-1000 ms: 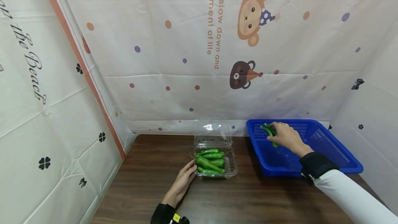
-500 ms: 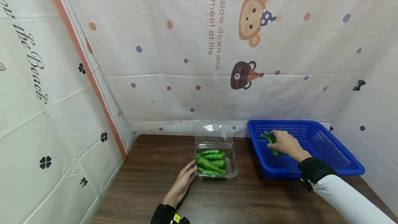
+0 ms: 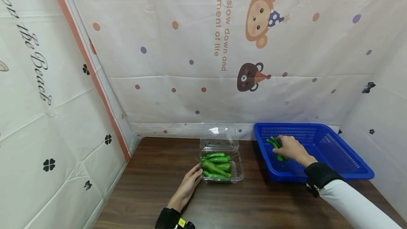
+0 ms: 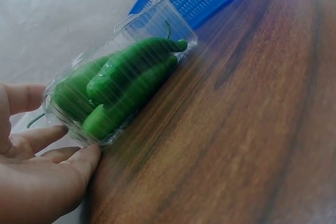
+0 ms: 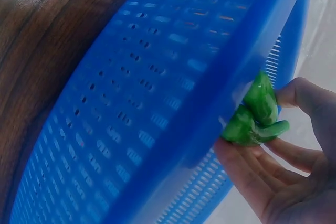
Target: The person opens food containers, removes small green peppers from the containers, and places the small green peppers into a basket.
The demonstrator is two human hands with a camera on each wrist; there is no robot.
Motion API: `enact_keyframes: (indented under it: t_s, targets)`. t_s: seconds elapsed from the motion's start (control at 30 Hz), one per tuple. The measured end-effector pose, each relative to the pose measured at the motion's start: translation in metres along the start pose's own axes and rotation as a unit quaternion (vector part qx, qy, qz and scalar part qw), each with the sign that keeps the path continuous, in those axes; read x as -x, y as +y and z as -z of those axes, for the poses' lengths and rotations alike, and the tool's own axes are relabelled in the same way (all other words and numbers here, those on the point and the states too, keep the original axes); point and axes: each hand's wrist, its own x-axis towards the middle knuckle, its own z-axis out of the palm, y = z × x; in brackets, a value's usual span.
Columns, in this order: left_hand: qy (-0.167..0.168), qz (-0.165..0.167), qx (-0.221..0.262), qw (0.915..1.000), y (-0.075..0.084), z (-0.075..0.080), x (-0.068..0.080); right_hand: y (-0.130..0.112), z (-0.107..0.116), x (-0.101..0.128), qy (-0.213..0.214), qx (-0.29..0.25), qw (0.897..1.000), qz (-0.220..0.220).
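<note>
Right hand [image 3: 290, 147] is pinching green peppers [image 3: 275, 146] inside the blue basket [image 3: 337, 151] at the tabletop's right edge. Left hand [image 3: 187, 186], fingers relaxed, is touching the clear box [image 3: 236, 172].

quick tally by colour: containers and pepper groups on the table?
Blue: 1, the basket.
Clear: 1, the clamshell box.
Green: 2 pepper groups, one in the box, one gripped by the right hand over the basket; single peppers overlap, uncounted.
Total: 4.
</note>
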Motion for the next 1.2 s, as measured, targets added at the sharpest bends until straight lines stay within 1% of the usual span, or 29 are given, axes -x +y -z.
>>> enact_keyframes:
  t_s: [0.17, 0.4, 0.7, 0.93, 1.2]
  targets:
    - [0.002, -0.003, 0.003, 1.0, -0.001, 0.0, 0.0, 0.0, -0.003, -0.001, -0.004, -0.013, 1.0, 0.008]
    - [-0.002, 0.0, 0.007, 1.0, 0.0, -0.001, 0.0, 0.002, -0.009, 0.0, -0.019, -0.019, 1.0, -0.005]
    - [0.001, 0.005, 0.009, 0.9999, -0.003, -0.002, 0.001, 0.004, -0.013, 0.004, -0.031, 0.0, 1.0, 0.007]
    - [0.005, 0.007, 0.013, 0.9999, -0.001, -0.002, 0.001, 0.005, -0.017, 0.003, -0.043, 0.013, 0.999, 0.0]
    - [0.004, 0.008, 0.01, 0.9999, 0.0, -0.001, 0.001, 0.013, -0.021, 0.003, -0.076, 0.009, 0.997, 0.007]
